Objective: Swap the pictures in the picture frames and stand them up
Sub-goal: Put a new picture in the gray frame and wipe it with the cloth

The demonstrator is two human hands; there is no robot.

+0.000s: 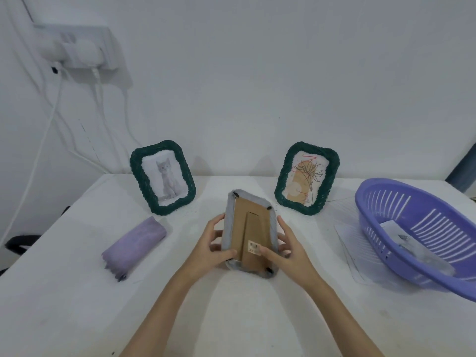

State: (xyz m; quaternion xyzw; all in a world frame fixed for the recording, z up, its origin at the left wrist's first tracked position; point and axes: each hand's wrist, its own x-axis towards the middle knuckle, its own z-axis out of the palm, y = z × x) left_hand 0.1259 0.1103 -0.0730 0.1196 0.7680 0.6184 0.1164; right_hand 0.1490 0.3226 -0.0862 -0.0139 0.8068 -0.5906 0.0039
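2 hands, left hand (210, 247) and right hand (286, 249), grip the grey frame (248, 233).

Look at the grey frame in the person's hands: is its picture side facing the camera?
No, the grey frame shows its brown cardboard back with the folded stand and a barcode sticker, held between the left hand and right hand.

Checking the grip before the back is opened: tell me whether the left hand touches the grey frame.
Touching. The head view shows the left hand holding the grey frame by its left edge, thumb pressed on the rim.
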